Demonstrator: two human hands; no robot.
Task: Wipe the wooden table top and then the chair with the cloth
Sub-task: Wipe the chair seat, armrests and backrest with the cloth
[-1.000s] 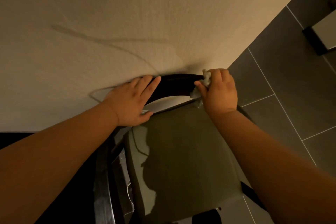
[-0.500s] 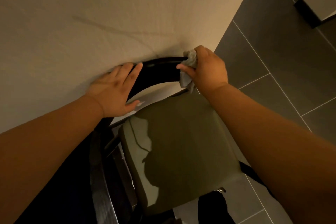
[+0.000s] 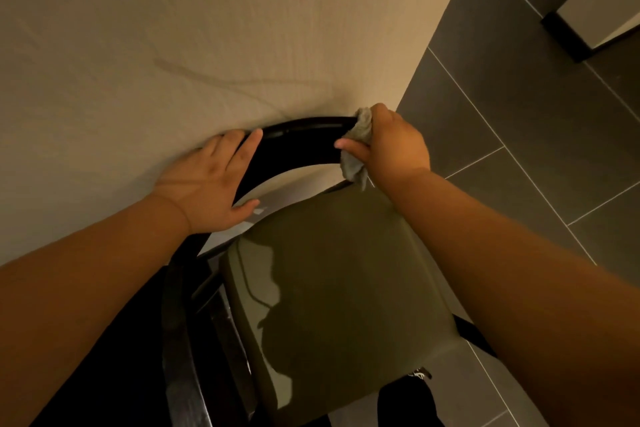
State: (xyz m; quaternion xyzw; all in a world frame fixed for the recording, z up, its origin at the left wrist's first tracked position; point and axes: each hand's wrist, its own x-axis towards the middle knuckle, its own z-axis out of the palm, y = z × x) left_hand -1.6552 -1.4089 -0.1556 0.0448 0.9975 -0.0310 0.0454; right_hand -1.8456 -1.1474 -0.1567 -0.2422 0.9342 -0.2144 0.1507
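Seat (image 3: 332, 288) of the chair lies nearest me, smooth and probably slick, firm enough to lean on. Beyond it my left hand (image 3: 211, 180) lies spread flat on the black curved backrest (image 3: 298, 146), steadying it, while my right hand (image 3: 388, 146) pinches the cloth (image 3: 356, 149) — soft, light, bunched — against the rail's right end. Farther off the table top (image 3: 207, 28) crowds that rail, so I judge room tight there — open tiled floor (image 3: 519, 114) to my right.
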